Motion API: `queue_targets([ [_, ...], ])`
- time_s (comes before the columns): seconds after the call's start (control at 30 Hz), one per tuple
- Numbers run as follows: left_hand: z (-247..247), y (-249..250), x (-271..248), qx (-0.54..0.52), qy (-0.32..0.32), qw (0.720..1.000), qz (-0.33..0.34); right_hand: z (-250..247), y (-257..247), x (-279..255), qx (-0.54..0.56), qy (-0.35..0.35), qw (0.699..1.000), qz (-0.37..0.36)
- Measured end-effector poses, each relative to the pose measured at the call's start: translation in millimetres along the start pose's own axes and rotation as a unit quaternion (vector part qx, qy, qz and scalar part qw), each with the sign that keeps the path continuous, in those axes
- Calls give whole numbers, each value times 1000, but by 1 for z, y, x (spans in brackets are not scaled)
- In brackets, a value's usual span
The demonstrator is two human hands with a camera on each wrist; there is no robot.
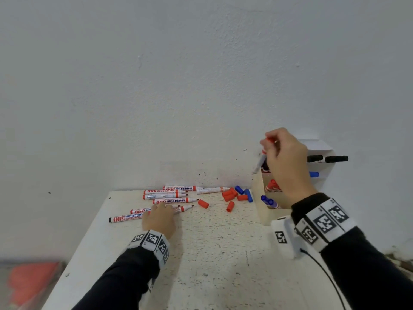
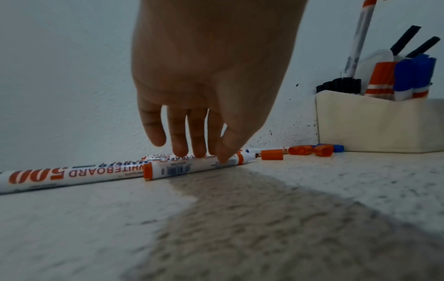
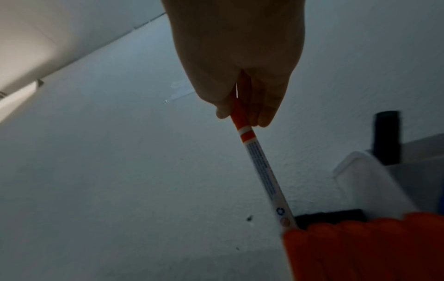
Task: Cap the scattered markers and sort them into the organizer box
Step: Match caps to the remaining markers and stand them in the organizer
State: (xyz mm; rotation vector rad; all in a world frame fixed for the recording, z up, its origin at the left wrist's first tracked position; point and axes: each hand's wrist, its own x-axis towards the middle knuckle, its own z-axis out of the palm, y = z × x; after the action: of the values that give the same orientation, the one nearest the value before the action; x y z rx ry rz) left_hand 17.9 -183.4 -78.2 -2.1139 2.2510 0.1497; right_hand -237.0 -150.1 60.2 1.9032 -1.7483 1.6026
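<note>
Several uncapped red markers (image 1: pixel 166 194) lie in rows at the back of the white table (image 1: pixel 212 253). My left hand (image 1: pixel 159 209) reaches down on the nearest ones. Its thumb and fingertips (image 2: pixel 199 152) pinch an uncapped red marker (image 2: pixel 182 167) that still lies on the table. My right hand (image 1: pixel 268 142) grips a capped red marker (image 3: pixel 261 171) by its cap. The marker hangs tilted, and its lower end dips into the cream organizer box (image 2: pixel 374 123) at the right. Black, red and blue capped markers stand in the box. Loose red caps (image 1: pixel 230 195) and blue caps (image 1: pixel 244 192) lie beside it.
The white wall rises directly behind the table and the box. The table's left edge (image 1: pixel 73 253) drops off to the floor, where a blurred orange object (image 1: pixel 31 280) sits. A black cable (image 1: pixel 324 271) runs from my right wrist.
</note>
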Motion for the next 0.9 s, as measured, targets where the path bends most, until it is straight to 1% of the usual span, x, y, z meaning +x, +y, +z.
queue_targets([
  [0.07,1,0,0,10,4,1000,1,-7,17,3,-48,-1,999,3],
  [0.13,1,1,0,12,7,1000,0,-7,34,0,-66,-28,997,25],
  [0.33,-1,1,1,5,16,1000,-2,6,61,-16,-93,-151,977,119],
  [0.47,1,1,2,11,29,1000,4,11,67,-14,-163,-214,952,148],
  [0.57,4,1,3,8,39,999,8,10,63,-10,-207,-244,935,151],
  [0.63,6,1,4,4,39,999,9,10,56,-9,-217,-229,939,135],
  [0.73,8,1,5,10,33,999,16,13,38,-12,-166,-153,972,62],
  [0.77,9,1,5,10,35,999,19,16,28,-13,-136,-141,980,45],
  [0.83,10,3,5,-7,37,999,27,26,10,-19,-68,-161,983,51],
  [0.9,10,7,5,-34,44,998,39,42,0,-29,-9,-224,970,98],
])
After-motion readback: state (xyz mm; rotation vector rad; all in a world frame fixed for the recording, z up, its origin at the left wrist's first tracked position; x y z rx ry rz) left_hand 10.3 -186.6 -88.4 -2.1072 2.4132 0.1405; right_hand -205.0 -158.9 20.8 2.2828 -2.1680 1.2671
